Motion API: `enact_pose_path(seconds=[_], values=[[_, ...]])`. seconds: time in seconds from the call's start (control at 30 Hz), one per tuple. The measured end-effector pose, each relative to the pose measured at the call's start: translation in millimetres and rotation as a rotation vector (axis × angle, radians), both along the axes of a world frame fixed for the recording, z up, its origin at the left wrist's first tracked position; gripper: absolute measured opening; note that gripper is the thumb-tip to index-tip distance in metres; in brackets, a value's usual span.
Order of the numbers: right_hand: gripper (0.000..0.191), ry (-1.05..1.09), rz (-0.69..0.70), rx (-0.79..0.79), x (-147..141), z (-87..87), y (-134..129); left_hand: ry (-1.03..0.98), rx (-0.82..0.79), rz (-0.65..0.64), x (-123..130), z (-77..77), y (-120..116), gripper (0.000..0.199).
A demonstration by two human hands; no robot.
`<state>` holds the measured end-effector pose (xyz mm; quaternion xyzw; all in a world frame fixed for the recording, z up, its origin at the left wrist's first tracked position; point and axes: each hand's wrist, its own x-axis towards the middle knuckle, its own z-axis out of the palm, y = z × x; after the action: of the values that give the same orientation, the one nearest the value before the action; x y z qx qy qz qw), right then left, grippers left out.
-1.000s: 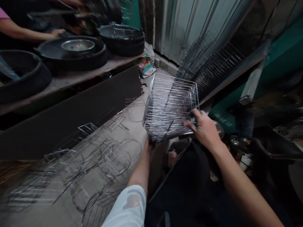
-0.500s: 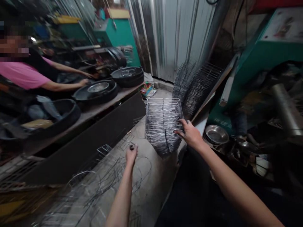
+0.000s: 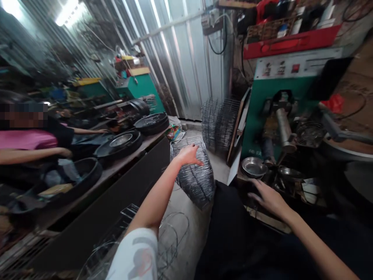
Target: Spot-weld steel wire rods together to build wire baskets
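My left hand point(image 3: 190, 154) is over the upper part of a tall stack of wire racks point(image 3: 198, 181), thumb apart from the fingers. Whether it presses on the wires I cannot tell. The stack leans close to my dark-clothed leg. My right hand point(image 3: 267, 195) is open and blurred, with nothing in its spread fingers. It hovers over the dark area in front of the green machine point(image 3: 250, 120), just below a shallow steel bowl point(image 3: 254, 167).
Loose wire frames point(image 3: 175, 237) lie on the floor at lower left. More wire racks point(image 3: 220, 124) stand by the corrugated wall. A person in a pink sleeve point(image 3: 27, 139) works at the left bench, which holds black round tubs point(image 3: 153, 121).
My left hand has risen from beside the stack to its top. My right hand has let go of the stack's side and moved right. The view has turned up and right.
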<state>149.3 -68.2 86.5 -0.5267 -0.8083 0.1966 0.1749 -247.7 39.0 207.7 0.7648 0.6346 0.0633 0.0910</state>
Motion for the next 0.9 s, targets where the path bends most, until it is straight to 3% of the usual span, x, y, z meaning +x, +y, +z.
enact_pose_path(seconds=[0.17,0.23,0.3,0.43,0.6,0.73,0.83,0.9], values=[[0.055,0.026,-0.303,-0.130,138.5,-85.2,-68.9,0.051,0.027,-0.039,11.5,11.8,5.2,0.099],[0.055,0.041,-0.394,-0.174,168.5,-104.5,-91.1,0.075,0.056,-0.046,14.1,25.4,4.2,0.103],[0.053,0.046,-0.449,-0.193,181.6,-111.7,-106.3,0.105,0.084,-0.049,16.7,41.9,1.0,0.107],[0.053,0.019,-0.504,-0.196,177.9,-104.8,-117.8,0.189,0.157,-0.071,23.8,74.0,-18.8,0.118],[0.052,-0.022,-0.458,-0.202,170.4,-97.4,-116.1,0.307,0.410,-0.033,40.6,108.1,-64.2,0.118],[0.048,0.033,-0.430,-0.141,166.0,-94.0,-110.4,0.204,0.580,-0.076,65.9,133.6,-109.8,0.123],[0.045,0.144,-0.423,-0.039,156.6,-75.4,-119.1,-0.102,0.597,-0.244,89.4,129.5,-145.1,0.127],[0.041,0.183,-0.480,0.078,150.7,-53.4,-135.1,-0.378,0.472,-0.369,104.2,102.6,-162.0,0.126]])
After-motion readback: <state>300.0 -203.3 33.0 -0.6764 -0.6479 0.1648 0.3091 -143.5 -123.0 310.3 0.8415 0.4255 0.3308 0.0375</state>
